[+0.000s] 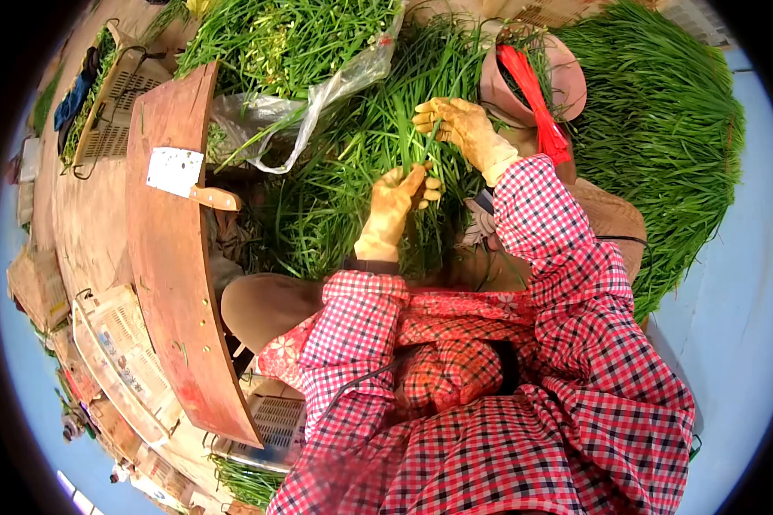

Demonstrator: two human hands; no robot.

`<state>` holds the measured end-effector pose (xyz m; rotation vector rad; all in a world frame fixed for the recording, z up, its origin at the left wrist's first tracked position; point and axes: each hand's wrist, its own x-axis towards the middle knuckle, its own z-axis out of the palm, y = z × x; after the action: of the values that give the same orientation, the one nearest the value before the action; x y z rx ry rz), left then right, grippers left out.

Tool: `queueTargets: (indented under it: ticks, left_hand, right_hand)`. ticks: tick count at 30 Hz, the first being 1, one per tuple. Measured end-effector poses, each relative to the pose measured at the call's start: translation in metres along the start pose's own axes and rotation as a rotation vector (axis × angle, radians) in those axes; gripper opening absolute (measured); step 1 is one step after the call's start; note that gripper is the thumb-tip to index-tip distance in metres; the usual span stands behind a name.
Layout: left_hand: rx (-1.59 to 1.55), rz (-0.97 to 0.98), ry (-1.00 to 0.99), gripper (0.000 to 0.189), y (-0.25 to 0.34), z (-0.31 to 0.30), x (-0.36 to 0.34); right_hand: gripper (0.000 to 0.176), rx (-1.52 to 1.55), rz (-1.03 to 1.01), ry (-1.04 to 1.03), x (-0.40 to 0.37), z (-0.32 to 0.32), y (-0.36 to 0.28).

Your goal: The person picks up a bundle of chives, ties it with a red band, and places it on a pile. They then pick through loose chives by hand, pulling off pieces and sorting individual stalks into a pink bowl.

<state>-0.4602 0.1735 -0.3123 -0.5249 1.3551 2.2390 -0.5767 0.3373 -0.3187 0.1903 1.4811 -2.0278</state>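
My left hand [395,206], in a yellowed work glove, has its fingers closed round a few green stalks above the pile of garlic chives [318,206]. Up and to the right, my right hand [468,133] wears a matching glove. Its fingers are curled, and a dark green blade of the chives runs between them; part of its grip is hidden. Chives lie under and around both hands. Close to my right hand, a bundle of red ties [532,103] hangs over my knee.
A cleaver [180,173] with a wooden handle rests on the long wooden board [167,326] at left. A clear plastic bag [318,103] lies beside loose chives. A large heap of chives [661,146] is at right; plastic crates [120,352] stand beyond the board.
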Motion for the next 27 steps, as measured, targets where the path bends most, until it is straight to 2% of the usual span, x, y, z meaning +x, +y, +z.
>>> queueTargets:
  ticks: [2,3,5,7,9,19,24,26,27]
  left_hand:
    - [0.033,0.026,0.002,0.035,0.000,-0.001,-0.001]
    - [0.075,-0.016,0.081,0.032,0.002,0.004,-0.004]
    - [0.014,-0.025,0.056,0.031,-0.007,-0.003,0.000]
    - [0.006,-0.022,0.046,0.030,-0.011,-0.005,0.001]
    - [0.024,-0.025,0.050,0.030,-0.011,-0.004,0.004]
    - [0.000,-0.088,-0.007,0.025,-0.020,0.005,-0.001]
    - [0.006,-0.100,0.178,0.020,-0.043,0.002,0.013]
    - [0.021,-0.114,0.263,0.020,-0.053,-0.004,0.018]
    - [0.025,-0.132,0.380,0.019,-0.063,-0.010,0.020]
  right_hand:
    - [0.033,0.015,-0.025,-0.005,-0.010,0.013,0.000]
    - [0.036,0.033,-0.016,0.039,-0.008,0.010,0.003]
    - [0.040,0.052,0.098,0.114,-0.011,0.015,-0.006]
    - [0.041,0.165,-0.001,0.110,-0.009,0.005,0.002]
    - [0.045,0.142,-0.060,0.099,-0.009,-0.001,0.010]
    - [0.046,0.142,0.029,0.118,-0.004,-0.017,0.019]
    - [0.044,0.043,0.001,0.219,-0.002,-0.011,0.026]
    - [0.045,0.014,-0.069,0.232,-0.007,-0.001,0.029]
    - [0.046,0.032,-0.136,0.265,-0.006,-0.002,0.021]
